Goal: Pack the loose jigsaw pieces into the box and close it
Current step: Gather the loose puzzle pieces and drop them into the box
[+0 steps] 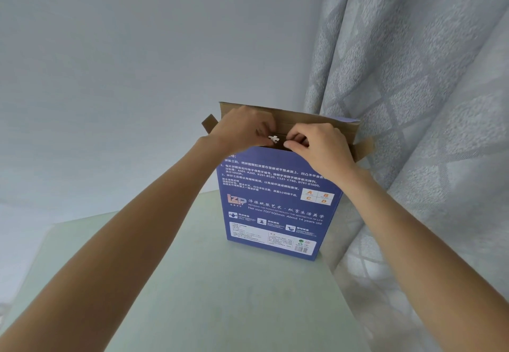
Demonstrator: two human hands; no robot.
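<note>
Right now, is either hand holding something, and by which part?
The left hand pinches a white jigsaw piece by its left edge, above the open box. The right hand's grip cannot be told.

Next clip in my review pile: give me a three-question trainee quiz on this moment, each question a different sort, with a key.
1. True or false: the box lies flat on the table with its lid shut.
2. Multiple choice: the white jigsaw piece is
A. lying on the table
B. held at the box's open top, between the left hand and right hand
C. resting on the curtain
3. Fill in: the cardboard top flap stands ____ behind both hands.

Key
1. False: it stands upright, top open.
2. B
3. open
</note>
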